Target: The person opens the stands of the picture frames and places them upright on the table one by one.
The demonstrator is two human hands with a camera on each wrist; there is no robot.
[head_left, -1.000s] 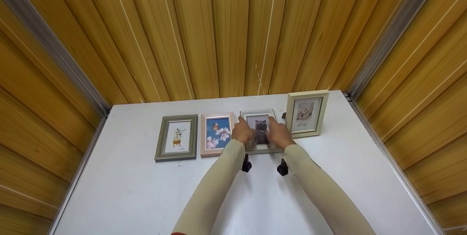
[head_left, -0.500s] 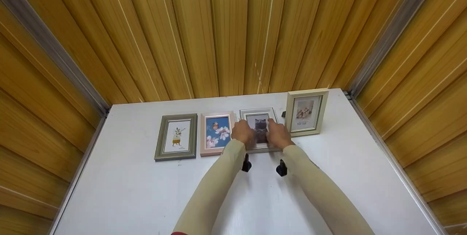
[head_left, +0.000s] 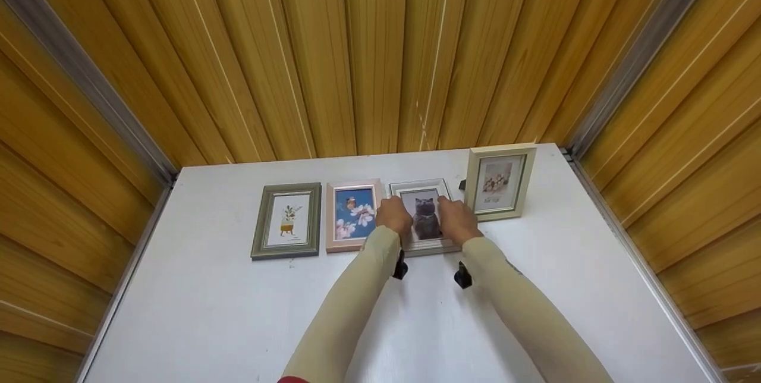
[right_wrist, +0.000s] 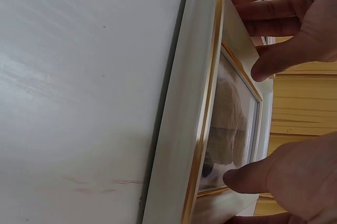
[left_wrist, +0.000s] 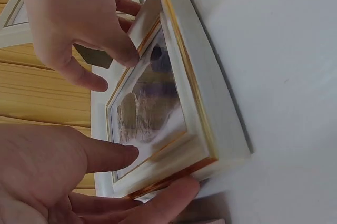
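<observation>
Cat picture frame [head_left: 426,220] is located at the far part of the white tabletop [head_left: 208,305], a little right of the middle, between the two hands. Left hand [head_left: 394,216] holds its left side and right hand [head_left: 458,221] holds its right side. Each thumb lies over the front, while the other fingers go to the outer sides, so both grips are narrow, with the frame border inside them. Both arms reach far forward and come nearer to each other at the wrists; beige sleeves [head_left: 348,305] cover them.

This frame is rectangular, silvery white, with stepped moulding and a thin gold line; its picture has a glossy front which reflects. Whether its whole underside touches the tabletop, I cannot tell.

Just to the left is a pink frame [head_left: 330,216] with white blossoms on blue, and farther left a grey-green frame [head_left: 266,222] with a plant drawing, its border ridged. To the right, near the right hand, stands a cream frame [head_left: 472,184], wider at its border and plain. Below the wrists hang small black devices [head_left: 462,276].

The tabletop is smooth, with faint reddish marks [right_wrist: 87,186]. Behind it, and at left and right, are yellow-brown panels [head_left: 374,56] with wood grain and long grooves, divided by grey strips [head_left: 89,68].
</observation>
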